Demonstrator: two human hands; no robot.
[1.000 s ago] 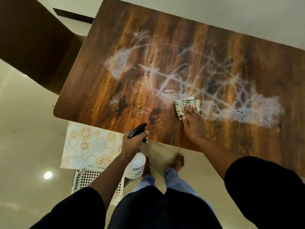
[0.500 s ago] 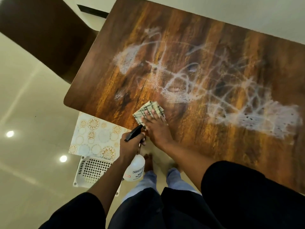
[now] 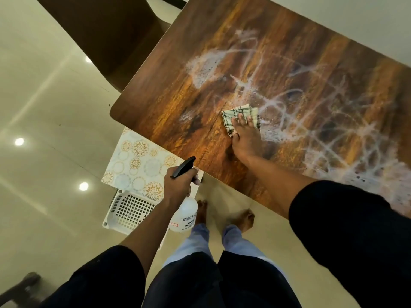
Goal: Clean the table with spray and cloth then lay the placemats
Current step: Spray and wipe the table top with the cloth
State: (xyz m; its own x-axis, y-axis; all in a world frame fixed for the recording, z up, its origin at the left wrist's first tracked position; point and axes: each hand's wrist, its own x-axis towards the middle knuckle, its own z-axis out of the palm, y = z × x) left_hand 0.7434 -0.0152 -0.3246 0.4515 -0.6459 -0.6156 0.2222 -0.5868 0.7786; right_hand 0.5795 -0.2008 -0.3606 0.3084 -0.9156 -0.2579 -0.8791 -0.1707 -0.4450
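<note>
- Head view, looking down: a glossy pale floor (image 3: 44,107) fills the left side and carries bright round reflections of lights.
- Wooden table (image 3: 200,138) runs from the upper middle to the right edge, with a rounded near-left corner. Its top shows dark and amber grain.
- White foam streaks (image 3: 311,121) cover the table's middle and right, with a denser patch toward the far left and another at the right edge. The near-left part of the top shows little foam.
- Dark brown chair (image 3: 106,34) stands at the table's far-left side, partly out of frame.
- Person stands at the table's near edge in dark sleeves and light trousers, with bare feet on the floor.
- White lattice basket (image 3: 129,210) sits on the floor just left of the person's feet.
- Placemats (image 3: 140,165), cream with gold and white circle patterns, rest across the basket's top; one edge runs under the table's near edge. Their count cannot be told.
- Spray bottle (image 3: 184,214), clear with a printed label and a black trigger head, hangs off the table's near edge, above the floor.
- Left hand (image 3: 178,185) is clenched round the bottle's neck, below the trigger head.
- Right hand (image 3: 244,138) lies flat, fingers spread, pressing the cloth down on the table.
- Folded cloth (image 3: 235,112), pale with dark check lines, lies on the table at the left margin of the foam, partly under the fingers.
</note>
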